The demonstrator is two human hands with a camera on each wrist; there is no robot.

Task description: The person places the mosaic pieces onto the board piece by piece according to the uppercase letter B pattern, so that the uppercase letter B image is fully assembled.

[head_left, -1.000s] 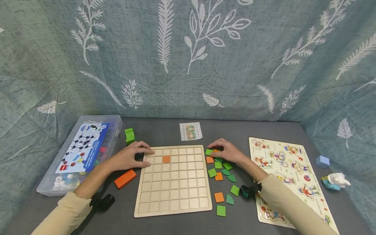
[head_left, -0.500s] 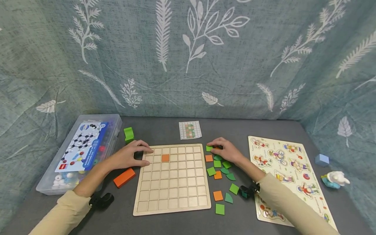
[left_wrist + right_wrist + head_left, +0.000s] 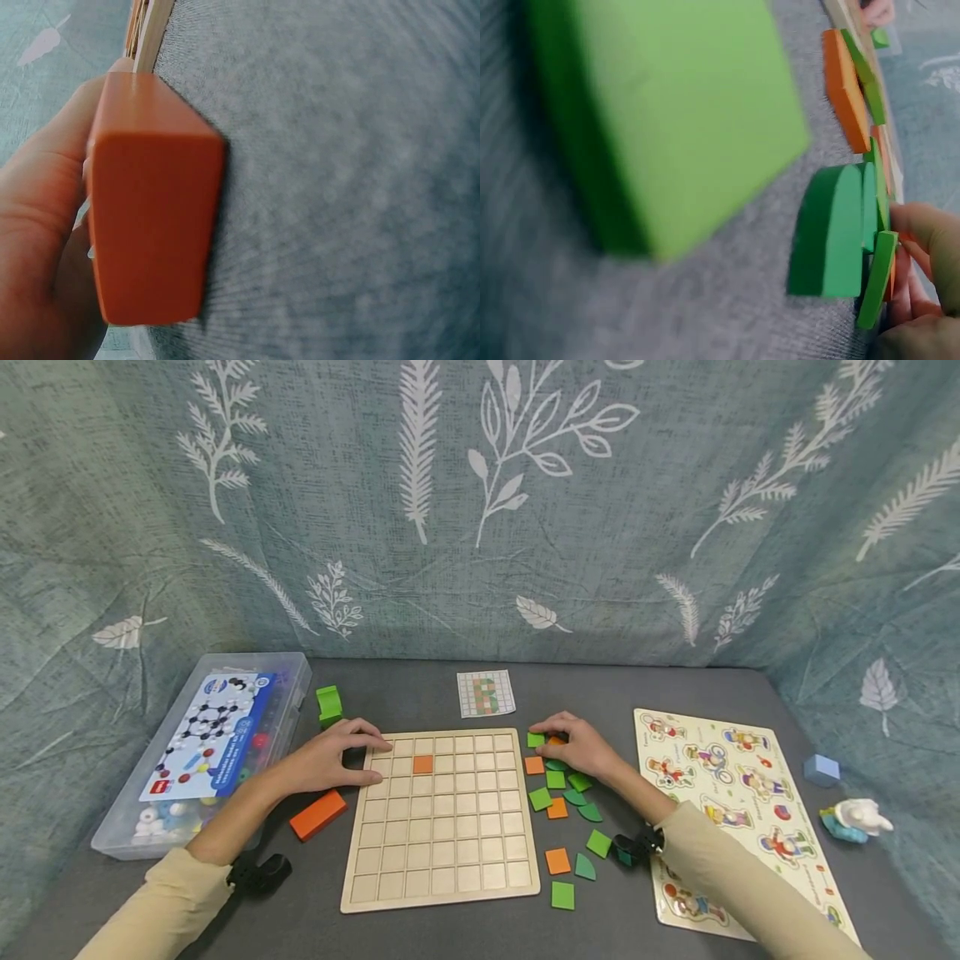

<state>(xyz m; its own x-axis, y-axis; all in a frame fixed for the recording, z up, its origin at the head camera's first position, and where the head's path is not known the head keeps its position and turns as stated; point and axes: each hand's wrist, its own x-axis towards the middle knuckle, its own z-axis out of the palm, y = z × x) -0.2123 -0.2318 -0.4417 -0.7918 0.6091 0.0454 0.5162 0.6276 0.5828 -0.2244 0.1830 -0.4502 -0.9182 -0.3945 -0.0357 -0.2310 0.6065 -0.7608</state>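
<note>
A wooden grid board (image 3: 442, 827) lies in the middle of the grey table, with one orange tile (image 3: 423, 764) set in its second row. My left hand (image 3: 371, 760) rests on the board's top left corner, fingers loosely arched and thumb on the frame. An orange block (image 3: 319, 814) lies just below that wrist and fills the left wrist view (image 3: 154, 225). My right hand (image 3: 551, 735) is on the loose green and orange tiles (image 3: 558, 793) to the right of the board. Its fingertips (image 3: 930, 232) pinch a small orange tile (image 3: 555, 741) next to a green tile (image 3: 535, 740).
A clear plastic box (image 3: 210, 743) of model parts stands at the left, a green block (image 3: 328, 703) beside it. A pattern card (image 3: 487, 693) lies behind the board. At the right lie a peg puzzle (image 3: 735, 810), a blue cube (image 3: 822, 770) and a small figurine (image 3: 855, 820). Patterned curtains close the back and sides.
</note>
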